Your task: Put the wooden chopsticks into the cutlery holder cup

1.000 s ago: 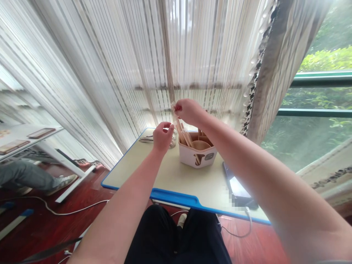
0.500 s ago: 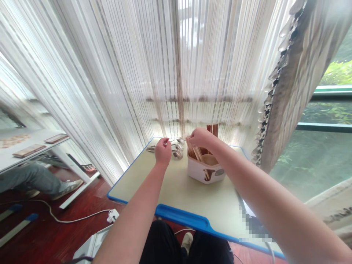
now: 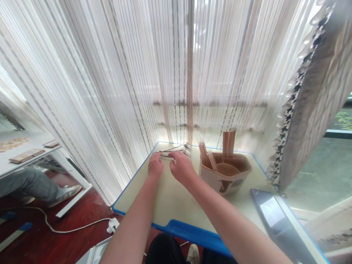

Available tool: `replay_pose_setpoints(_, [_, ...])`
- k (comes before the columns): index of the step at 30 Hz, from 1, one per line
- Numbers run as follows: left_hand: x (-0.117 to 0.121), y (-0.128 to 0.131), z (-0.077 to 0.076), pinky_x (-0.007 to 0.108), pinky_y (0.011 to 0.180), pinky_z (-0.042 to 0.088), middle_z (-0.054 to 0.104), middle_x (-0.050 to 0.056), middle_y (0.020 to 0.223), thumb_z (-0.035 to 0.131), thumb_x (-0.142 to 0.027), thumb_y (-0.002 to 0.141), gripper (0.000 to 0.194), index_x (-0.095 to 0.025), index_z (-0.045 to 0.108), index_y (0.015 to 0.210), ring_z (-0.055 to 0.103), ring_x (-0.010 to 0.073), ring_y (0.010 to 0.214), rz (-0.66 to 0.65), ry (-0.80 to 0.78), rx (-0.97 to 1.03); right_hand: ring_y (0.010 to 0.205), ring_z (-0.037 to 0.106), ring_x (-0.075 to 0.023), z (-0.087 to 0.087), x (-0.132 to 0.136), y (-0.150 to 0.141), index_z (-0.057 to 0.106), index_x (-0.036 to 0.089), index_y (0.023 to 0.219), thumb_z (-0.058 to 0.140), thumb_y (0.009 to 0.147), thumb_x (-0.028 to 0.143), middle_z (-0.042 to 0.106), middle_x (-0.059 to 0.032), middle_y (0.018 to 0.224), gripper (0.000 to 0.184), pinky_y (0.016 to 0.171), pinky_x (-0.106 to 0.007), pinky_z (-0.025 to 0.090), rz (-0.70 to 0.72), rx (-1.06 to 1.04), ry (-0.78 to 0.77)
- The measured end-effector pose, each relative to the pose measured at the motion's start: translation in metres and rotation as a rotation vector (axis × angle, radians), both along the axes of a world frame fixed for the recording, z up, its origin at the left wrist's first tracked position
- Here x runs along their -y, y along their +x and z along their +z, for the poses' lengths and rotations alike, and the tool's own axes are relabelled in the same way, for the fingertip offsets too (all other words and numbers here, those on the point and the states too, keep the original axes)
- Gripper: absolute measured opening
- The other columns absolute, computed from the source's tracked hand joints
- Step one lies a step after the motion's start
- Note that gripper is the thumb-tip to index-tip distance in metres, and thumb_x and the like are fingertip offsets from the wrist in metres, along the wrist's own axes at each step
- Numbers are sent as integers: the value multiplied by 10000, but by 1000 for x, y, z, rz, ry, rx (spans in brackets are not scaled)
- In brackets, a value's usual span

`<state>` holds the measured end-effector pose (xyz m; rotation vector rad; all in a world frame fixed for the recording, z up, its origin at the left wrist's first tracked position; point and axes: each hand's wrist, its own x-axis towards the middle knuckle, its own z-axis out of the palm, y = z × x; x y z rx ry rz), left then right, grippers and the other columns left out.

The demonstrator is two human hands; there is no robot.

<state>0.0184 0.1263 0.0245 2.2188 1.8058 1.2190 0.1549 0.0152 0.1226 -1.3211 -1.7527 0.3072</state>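
Several metal spoons (image 3: 187, 146) lie at the far left of the small table, bowls to the right, handles to the left. My left hand (image 3: 155, 165) is at the handle ends, its fingers closed around them. My right hand (image 3: 180, 165) is just to its right, fingers curled over the handles close to the bowls and partly hiding them. Right of this hand stands a white and brown utensil caddy (image 3: 217, 182) with compartments. Light wooden chopsticks (image 3: 205, 154) lean in its left part, and darker brown chopsticks (image 3: 228, 143) stand upright at its back.
A dark tablet-like device (image 3: 275, 216) lies along the table's right side. The cream tabletop (image 3: 167, 201) has a blue rim, with a blue tray (image 3: 192, 233) at the front. Striped curtains (image 3: 132, 73) hang behind. At left, a person's leg (image 3: 35, 185) shows beneath another table (image 3: 35, 139).
My right hand has left the chopsticks in the caddy and moved left to the spoons. My left hand has lowered onto the spoon handles. The view has turned slightly left.
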Motion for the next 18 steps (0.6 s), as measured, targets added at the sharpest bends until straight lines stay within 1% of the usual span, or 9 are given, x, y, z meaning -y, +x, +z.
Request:
replay_pose_setpoints(2, [-8, -14, -8, 313, 1002, 328, 573, 71, 1143, 388, -42, 712, 429, -156, 555, 1090, 472, 180, 1115, 48, 24, 23, 825, 567, -174, -34, -26, -9, 611, 204, 863, 477, 671, 71, 629, -43, 858, 269, 821, -312, 413, -5, -227, -168])
replay_pose_setpoints(3, [-12, -20, -11, 320, 1004, 329, 562, 79, 1158, 390, -49, 712, 421, -149, 557, 1085, 465, 186, 1126, 74, 33, 42, 777, 579, -169, -49, -39, -13, 608, 198, 833, 501, 648, 71, 631, -30, 816, 249, 799, -316, 432, -17, -407, -282])
replay_pose_setpoints(4, [-15, -24, -13, 329, 1003, 333, 550, 90, 1174, 394, -58, 714, 412, -141, 559, 1082, 460, 195, 1134, 104, 37, 64, 713, 590, -164, -62, -52, -16, 598, 184, 783, 524, 618, 62, 621, -17, 741, 218, 754, -319, 459, -53, -656, -444])
replay_pose_setpoints(5, [-17, -27, -15, 338, 1001, 337, 540, 98, 1188, 398, -66, 717, 405, -136, 562, 1080, 456, 203, 1141, 133, 34, 83, 668, 597, -167, -73, -63, -20, 579, 168, 734, 539, 606, 63, 605, -12, 673, 170, 717, -329, 480, -71, -882, -577])
replay_pose_setpoints(7, [-21, -28, -18, 344, 1002, 340, 526, 99, 1214, 401, -76, 721, 413, -139, 562, 1096, 450, 209, 1153, 150, 1, 88, 620, 605, -161, -87, -81, -25, 522, 159, 644, 514, 642, 78, 576, -14, 607, 81, 664, -323, 509, -99, -1083, -687])
replay_pose_setpoints(11, [-25, -23, -23, 331, 1023, 320, 494, 73, 1275, 404, -99, 744, 469, -165, 516, 1195, 424, 195, 1192, 57, -97, -28, 710, 630, -135, -100, -103, -31, 457, 186, 626, 419, 759, 111, 590, -33, 676, 158, 694, -260, 527, -112, -1261, -667])
replay_pose_setpoints(14, [-24, -19, -26, 340, 1027, 309, 463, 59, 1312, 404, -111, 764, 522, -192, 436, 1279, 392, 196, 1224, 9, -144, -133, 775, 632, -137, -105, -110, -29, 456, 201, 708, 452, 791, 158, 603, -34, 733, 94, 706, -255, 535, -88, -1379, -626])
replay_pose_setpoints(16, [-23, -18, -27, 364, 1016, 315, 483, 53, 1295, 404, -123, 775, 495, -214, 464, 1258, 404, 208, 1215, -15, -180, -199, 792, 633, -133, -107, -112, -26, 448, 209, 784, 487, 789, 173, 612, -30, 759, 53, 707, -258, 540, -41, -1473, -592])
replay_pose_setpoints(18, [-22, -17, -27, 378, 1002, 321, 513, 53, 1266, 397, -136, 788, 444, -224, 519, 1206, 432, 216, 1185, -21, -195, -238, 769, 637, -125, -109, -112, -24, 438, 222, 859, 510, 785, 182, 618, -19, 767, 111, 693, -262, 543, 9, -1553, -567])
